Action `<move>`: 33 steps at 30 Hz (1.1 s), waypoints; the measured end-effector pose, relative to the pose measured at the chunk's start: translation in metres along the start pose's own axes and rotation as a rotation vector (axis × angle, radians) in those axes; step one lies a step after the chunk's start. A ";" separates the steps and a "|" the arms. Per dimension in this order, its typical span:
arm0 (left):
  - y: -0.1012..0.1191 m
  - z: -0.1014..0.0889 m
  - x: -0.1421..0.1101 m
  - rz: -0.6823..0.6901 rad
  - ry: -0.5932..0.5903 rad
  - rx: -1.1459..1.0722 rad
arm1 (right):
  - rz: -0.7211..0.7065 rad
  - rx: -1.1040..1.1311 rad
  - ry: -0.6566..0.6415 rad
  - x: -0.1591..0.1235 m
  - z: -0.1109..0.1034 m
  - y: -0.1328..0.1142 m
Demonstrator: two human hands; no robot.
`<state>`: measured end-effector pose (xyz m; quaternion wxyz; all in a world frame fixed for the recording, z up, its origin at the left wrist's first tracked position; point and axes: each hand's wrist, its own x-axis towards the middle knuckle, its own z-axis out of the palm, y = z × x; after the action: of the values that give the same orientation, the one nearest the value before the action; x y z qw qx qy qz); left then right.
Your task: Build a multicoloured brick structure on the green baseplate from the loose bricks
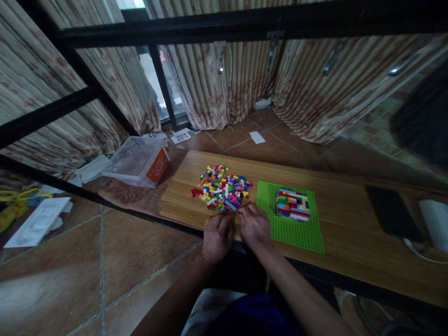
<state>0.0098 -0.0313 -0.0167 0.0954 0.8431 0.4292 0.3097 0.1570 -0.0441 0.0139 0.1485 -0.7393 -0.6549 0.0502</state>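
Beside worktop, transparent box; by loose bricks, curled left grip, cannot tell whether pinching; right grip pinching small blue brick.

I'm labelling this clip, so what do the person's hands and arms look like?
The left hand and right hand are ungloved; the left forearm and right forearm are bare, with no sleeve, watch or bracelet showing. I can't tell about rings.

One bench; one green baseplate; one multicoloured brick structure; one heap of loose toy bricks, too many to count; one transparent plastic bin; one left hand and one right hand.
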 end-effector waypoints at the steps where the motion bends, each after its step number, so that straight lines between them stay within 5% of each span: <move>1: 0.000 0.000 0.000 0.000 -0.001 0.003 | -0.002 0.000 0.008 0.000 0.002 0.000; 12: 0.001 -0.002 0.000 -0.005 -0.025 0.013 | -0.074 0.057 0.174 -0.010 0.019 0.009; 20: 0.002 -0.002 0.002 -0.007 -0.021 0.007 | 0.007 0.150 0.243 0.010 0.021 0.011; 33: 0.003 -0.005 0.003 -0.012 -0.029 -0.010 | 0.279 0.777 0.460 -0.012 -0.025 0.052</move>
<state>0.0097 -0.0313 -0.0106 0.1076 0.8445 0.4312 0.2988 0.2114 -0.0652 0.0215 0.5473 -0.7018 -0.4320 0.1461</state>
